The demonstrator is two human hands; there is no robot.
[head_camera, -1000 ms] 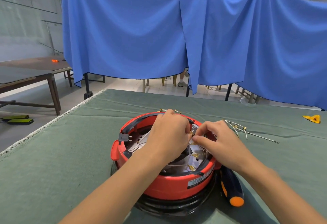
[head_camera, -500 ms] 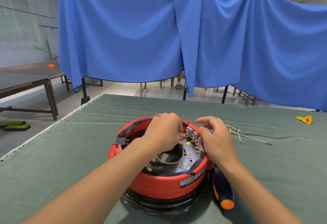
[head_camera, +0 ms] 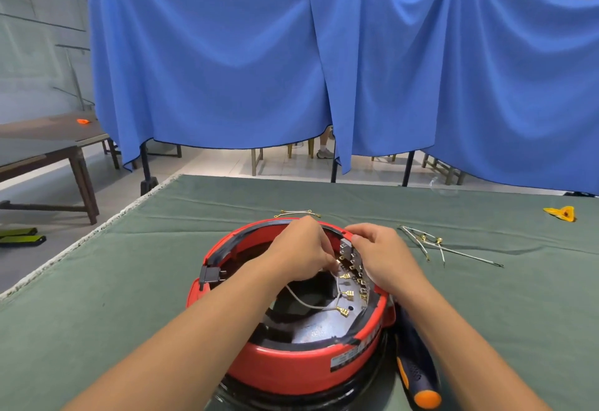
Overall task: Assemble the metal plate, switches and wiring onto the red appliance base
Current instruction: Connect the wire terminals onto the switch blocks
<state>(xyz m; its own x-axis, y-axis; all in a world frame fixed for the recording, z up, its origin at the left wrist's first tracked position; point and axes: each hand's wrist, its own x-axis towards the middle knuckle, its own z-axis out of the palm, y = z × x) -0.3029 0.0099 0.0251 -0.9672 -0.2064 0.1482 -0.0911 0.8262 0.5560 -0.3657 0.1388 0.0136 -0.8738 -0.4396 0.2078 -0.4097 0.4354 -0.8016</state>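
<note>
The red appliance base [head_camera: 291, 368] sits upside down on the green table cloth, close to me. Inside it lies a shiny metal plate [head_camera: 319, 326] with a row of grey switches [head_camera: 351, 255] along its right rim. White wires [head_camera: 308, 302] with brass terminals run across the plate. My left hand [head_camera: 299, 250] pinches a brass wire terminal next to the top switches. My right hand [head_camera: 384, 256] grips the switch row at the rim from the right side. The fingertips of both hands partly hide the top switches.
A blue and orange screwdriver [head_camera: 418, 368] lies right of the base. Loose white wires [head_camera: 434, 245] lie further right, and one more wire [head_camera: 296, 213] lies behind the base. A yellow part [head_camera: 562, 213] sits far right. Blue curtains hang behind the table.
My left hand has drawn back toward the left, uncovering the plate, wires and terminals. My right hand has shifted along the switch row at the rim.
</note>
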